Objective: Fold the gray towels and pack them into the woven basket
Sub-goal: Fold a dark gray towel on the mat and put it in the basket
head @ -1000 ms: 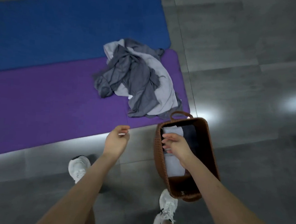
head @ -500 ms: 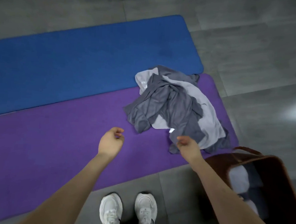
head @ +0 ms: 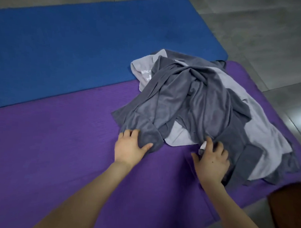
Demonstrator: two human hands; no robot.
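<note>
Forearms reach forward over the purple mat (head: 55, 152), which lies beside a blue mat (head: 79, 47). I see the left hand (head: 129, 148) curled round a bunched corner of the dark towel (head: 190, 107), thumb on top. The gray towels (head: 261, 131) lie heaped on the mat's right end. The right hand (head: 212, 162) rests palm-down, fingers spread straight on the heap's near edge. The woven basket (head: 291, 214) sits just beyond, lower right.

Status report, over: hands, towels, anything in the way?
Left hand grips dark towel by a corner. Right hand on towel pile edge, grip unclear. Pile unfolded on purple mat. Nothing blocking; basket at right.
</note>
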